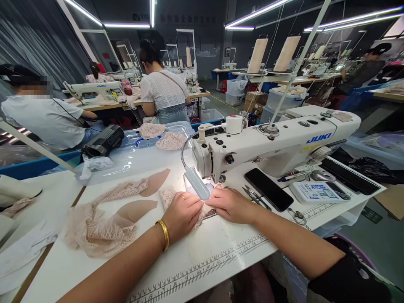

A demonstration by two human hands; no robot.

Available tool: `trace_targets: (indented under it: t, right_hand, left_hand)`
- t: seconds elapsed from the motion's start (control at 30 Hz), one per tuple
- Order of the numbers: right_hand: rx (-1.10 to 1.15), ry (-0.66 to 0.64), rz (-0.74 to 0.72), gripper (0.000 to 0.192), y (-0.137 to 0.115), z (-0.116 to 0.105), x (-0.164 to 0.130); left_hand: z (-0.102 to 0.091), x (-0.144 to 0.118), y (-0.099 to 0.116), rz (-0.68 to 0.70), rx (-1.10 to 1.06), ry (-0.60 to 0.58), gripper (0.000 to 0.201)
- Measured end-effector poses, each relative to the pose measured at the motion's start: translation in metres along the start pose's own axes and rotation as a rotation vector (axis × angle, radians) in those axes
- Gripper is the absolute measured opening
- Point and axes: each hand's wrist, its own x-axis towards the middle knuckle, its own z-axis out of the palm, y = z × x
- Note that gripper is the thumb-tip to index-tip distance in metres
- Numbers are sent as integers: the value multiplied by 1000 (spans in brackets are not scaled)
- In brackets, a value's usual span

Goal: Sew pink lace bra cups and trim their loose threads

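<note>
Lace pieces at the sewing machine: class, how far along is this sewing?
Done: cannot tell. In hand: left hand and right hand press a lace piece flat beside the sewing machine needle. Left: a lace pile with beige cups waits alongside.

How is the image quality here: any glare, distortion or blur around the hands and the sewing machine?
Head view: wide-angle bend curves the table edge and ceiling light strips; the gooseneck lamp blows out the lace fabric between the left hand and right hand, hiding the needle area; the sewing machine is sharp, with one co-worker's face blurred.
</note>
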Motion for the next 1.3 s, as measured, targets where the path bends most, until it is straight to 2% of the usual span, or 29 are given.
trace_targets:
  t: [0.43, 0.8, 1.07, 1.13, 1.2, 1.27, 1.3]
  right_hand:
    - [-80, 79, 126, 21, 5, 2, 5]
    - [-64, 54, 162, 19, 4, 3, 3]
    - [-13, 101, 125, 20, 5, 5, 0]
    - [69, 119, 145, 20, -2, 2, 0]
    - [261, 114, 259, 16, -14, 0, 3]
    - [600, 78, 452, 13, -30, 0, 9]
    - [801, 57, 543, 22, -39, 1, 12]
  left_hand:
    - [5, 19, -20, -73, -13, -95, 22]
    - [1, 24, -21, -117, 38, -151, 21]
    - [0, 32, -23, -234, 103, -148, 18]
    - [-1, 28, -25, -263, 86, -118, 19]
    - [-5, 19, -22, -284, 53, -73, 22]
    - [-13, 4, -11, -278, 6, -39, 25]
    - [-18, -5, -4, -263, -27, -28, 26]
